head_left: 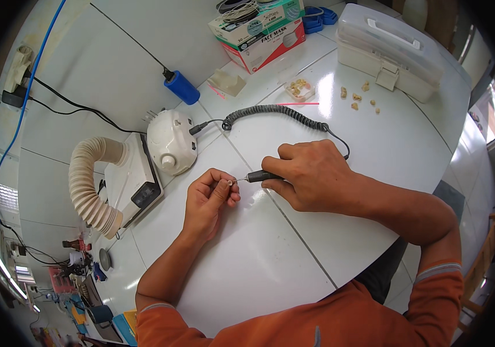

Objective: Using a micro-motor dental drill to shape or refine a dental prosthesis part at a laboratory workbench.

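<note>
My left hand [206, 203] pinches a small pale, tooth-like piece [231, 183] between thumb and fingers. Wrapped in my right hand [316, 178] is a black rotary handpiece [257, 176], its thin metal bur pointing left at the piece. The tip is at or very near the piece; I cannot tell whether they touch. From the handpiece a black coiled cord [276, 109] runs back to a white motor control box [171, 144] with a round knob. Both hands are just above the white tiled tabletop [242, 254].
A white dust collector [129, 188] with a ribbed hose [80, 185] stands left. Farther back are a blue cylinder [182, 88], stacked cardboard boxes [270, 46] and a white lidded case [369, 58]. Several yellowish tooth-like pieces [355, 106] lie near a small clear tray [313, 91].
</note>
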{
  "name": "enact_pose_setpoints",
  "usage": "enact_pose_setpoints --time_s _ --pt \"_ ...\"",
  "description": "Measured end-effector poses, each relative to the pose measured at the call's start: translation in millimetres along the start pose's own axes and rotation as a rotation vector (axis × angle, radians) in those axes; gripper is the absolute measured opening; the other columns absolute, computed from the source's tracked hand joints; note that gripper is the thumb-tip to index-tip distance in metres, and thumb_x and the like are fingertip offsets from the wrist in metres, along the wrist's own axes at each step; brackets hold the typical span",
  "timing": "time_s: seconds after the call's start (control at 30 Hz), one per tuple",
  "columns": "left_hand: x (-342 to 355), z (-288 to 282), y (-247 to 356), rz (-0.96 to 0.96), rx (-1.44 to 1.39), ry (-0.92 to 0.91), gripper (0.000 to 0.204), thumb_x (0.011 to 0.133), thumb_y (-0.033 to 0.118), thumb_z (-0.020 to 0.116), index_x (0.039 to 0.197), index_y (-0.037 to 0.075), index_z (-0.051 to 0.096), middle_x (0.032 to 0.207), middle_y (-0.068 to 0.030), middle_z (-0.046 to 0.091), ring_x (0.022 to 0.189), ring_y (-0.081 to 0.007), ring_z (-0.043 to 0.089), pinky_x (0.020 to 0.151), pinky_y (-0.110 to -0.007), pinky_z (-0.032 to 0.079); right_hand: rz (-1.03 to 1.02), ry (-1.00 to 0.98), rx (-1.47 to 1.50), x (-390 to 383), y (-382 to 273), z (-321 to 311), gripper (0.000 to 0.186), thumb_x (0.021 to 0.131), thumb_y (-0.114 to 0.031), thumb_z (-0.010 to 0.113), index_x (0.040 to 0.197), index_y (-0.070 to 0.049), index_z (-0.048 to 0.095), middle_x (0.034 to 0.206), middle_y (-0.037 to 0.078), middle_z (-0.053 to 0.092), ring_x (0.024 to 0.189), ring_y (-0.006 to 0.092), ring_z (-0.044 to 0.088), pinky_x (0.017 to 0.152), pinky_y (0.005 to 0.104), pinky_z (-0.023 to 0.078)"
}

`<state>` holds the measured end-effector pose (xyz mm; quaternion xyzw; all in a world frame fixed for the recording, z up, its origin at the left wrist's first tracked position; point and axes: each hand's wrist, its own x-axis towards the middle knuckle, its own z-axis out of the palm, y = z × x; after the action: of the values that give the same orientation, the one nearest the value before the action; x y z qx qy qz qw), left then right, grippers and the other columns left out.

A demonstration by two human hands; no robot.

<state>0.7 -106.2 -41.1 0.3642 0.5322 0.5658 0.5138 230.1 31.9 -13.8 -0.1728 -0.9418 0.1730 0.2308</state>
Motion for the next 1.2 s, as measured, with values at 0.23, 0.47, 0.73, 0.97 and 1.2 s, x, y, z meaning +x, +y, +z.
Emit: enact_pose_setpoints --time_s 0.23,0.47,0.73,0.97,1.2 --pt "-0.9 0.4 -0.7 -0.008 0.006 0.006 0.020 0.107 0.021 0.064 0.104 0.001 0.062 0.090 -0.0063 0.064 0.078 -0.0104 0.060 0.069 -0.023 0.048 -0.028 0.007 -0.016 0.0 -1.8 3.9 0.023 0.091 -0.033 0.076 0.095 -0.010 0.073 0.076 0.009 0.067 0.067 0.0282 0.070 0.056 0.0407 0.052" --pt "-2.0 3.3 -0.2 0.003 0.076 0.020 0.021 0.107 0.022 0.064 0.101 0.002 0.061 0.087 -0.0044 0.063 0.074 -0.0090 0.059 0.067 -0.023 0.046 -0.049 -0.002 -0.052 -0.9 -2.4 7.5 0.024 0.091 -0.033 0.076 0.096 -0.010 0.073 0.080 0.010 0.069 0.072 0.0271 0.071 0.059 0.0393 0.054" --pt "-3.7 6.1 2.1 0.014 0.149 -0.008 0.024 0.111 0.028 0.058 0.097 0.008 0.060 0.087 0.0002 0.062 0.076 -0.0064 0.057 0.066 -0.021 0.042 -0.053 0.002 -0.058 -1.2 -3.0 8.0 0.024 0.091 -0.034 0.077 0.096 -0.011 0.073 0.079 0.010 0.068 0.071 0.0268 0.071 0.058 0.0386 0.053" --pt "-2.6 4.4 -0.2 0.009 0.146 -0.015 0.025 0.111 0.028 0.056 0.096 0.008 0.060 0.087 0.0010 0.062 0.075 -0.0061 0.057 0.066 -0.020 0.042 -0.058 -0.022 -0.055 -0.3 -1.1 5.2 0.025 0.092 -0.036 0.076 0.098 -0.012 0.073 0.080 0.009 0.068 0.072 0.0270 0.071 0.059 0.0392 0.053" --pt "-2.5 6.9 4.1 -0.025 0.135 -0.035 0.024 0.110 0.026 0.057 0.096 0.006 0.057 0.087 -0.0012 0.058 0.078 -0.0074 0.052 0.071 -0.022 0.045 -0.058 -0.050 -0.061 0.5 -0.8 3.3 0.025 0.092 -0.036 0.075 0.100 -0.012 0.073 0.083 0.009 0.068 0.075 0.0271 0.072 0.060 0.0396 0.053"
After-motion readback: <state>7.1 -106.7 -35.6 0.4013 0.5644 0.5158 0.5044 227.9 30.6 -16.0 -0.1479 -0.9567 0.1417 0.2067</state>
